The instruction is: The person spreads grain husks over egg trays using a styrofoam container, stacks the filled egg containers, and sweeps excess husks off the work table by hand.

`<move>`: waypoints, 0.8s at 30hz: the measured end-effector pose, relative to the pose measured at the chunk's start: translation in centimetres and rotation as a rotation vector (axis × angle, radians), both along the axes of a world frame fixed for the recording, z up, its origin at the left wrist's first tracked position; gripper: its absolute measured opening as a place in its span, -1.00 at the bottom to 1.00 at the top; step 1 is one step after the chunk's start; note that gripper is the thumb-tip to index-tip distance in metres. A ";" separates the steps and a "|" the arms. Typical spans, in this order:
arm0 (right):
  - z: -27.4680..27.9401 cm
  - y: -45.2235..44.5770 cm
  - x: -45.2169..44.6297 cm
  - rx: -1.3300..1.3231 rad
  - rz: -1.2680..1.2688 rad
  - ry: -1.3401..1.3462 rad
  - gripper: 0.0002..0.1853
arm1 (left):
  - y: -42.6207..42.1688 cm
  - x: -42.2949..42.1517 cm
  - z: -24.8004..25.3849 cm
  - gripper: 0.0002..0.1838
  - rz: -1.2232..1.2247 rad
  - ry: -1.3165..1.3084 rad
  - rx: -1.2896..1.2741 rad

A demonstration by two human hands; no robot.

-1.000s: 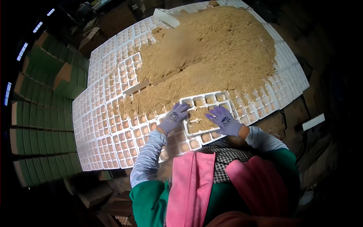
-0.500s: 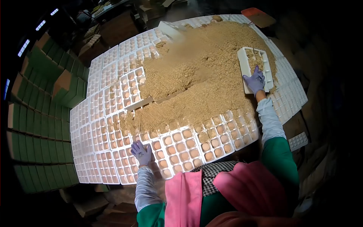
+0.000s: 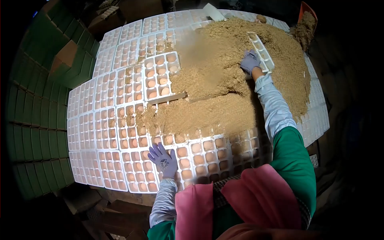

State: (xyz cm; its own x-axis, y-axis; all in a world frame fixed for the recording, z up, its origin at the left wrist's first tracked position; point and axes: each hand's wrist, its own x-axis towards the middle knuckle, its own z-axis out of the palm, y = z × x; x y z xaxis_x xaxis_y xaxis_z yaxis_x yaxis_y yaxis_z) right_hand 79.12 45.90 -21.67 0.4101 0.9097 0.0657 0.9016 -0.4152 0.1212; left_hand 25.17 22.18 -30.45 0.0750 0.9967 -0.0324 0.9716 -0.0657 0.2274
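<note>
My left hand (image 3: 164,161), in a purple glove, lies with fingers spread over the egg trays at the near edge. Peach-coloured eggs (image 3: 184,163) sit in the compartments beside it. My right hand (image 3: 251,61), also gloved, reaches into the brown husk-like material (image 3: 224,108), its fingers bent at the left side of a white foam tray (image 3: 262,52). That tray is tilted, and a row of its compartments shows. Its left part is hidden by the hand and the husks, as are the fingertips. A grey-brown flat strip (image 3: 167,98) lies by the raised egg tray (image 3: 161,76).
An orange scoop-like container (image 3: 313,14) with husks stands at the far right. More white trays (image 3: 316,120) line the right edge. Green boxes (image 3: 36,136) are stacked at the left. Dust blurs the air over the heap, and a white block (image 3: 214,12) sits behind it.
My right hand has moved left with the white tray, which has tipped from lying flat with husks in it. My left hand stays over the egg trays. The view has shifted.
</note>
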 end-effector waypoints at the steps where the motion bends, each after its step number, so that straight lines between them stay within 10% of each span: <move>1: -0.1 1.6 -4.0 -0.025 0.037 -0.011 -0.33 | -0.1 -0.2 -0.6 -0.20 0.003 0.017 0.036; 11: 5.0 0.0 -32.2 -0.083 0.313 0.393 -0.26 | 0.0 -3.9 1.5 -0.22 0.055 -0.446 0.101; 18: 3.7 -10.5 -13.5 0.131 -0.287 0.090 -0.10 | 3.9 -14.3 -0.4 -0.36 0.106 -0.149 0.180; 21: 2.9 -12.8 -2.6 0.147 -0.698 0.419 0.03 | 4.4 -14.6 -0.9 -0.41 0.053 -0.017 0.180; 24: 1.6 -8.0 -6.7 0.028 -0.480 0.100 0.01 | 4.6 -14.0 -0.4 -0.41 0.090 -0.010 0.139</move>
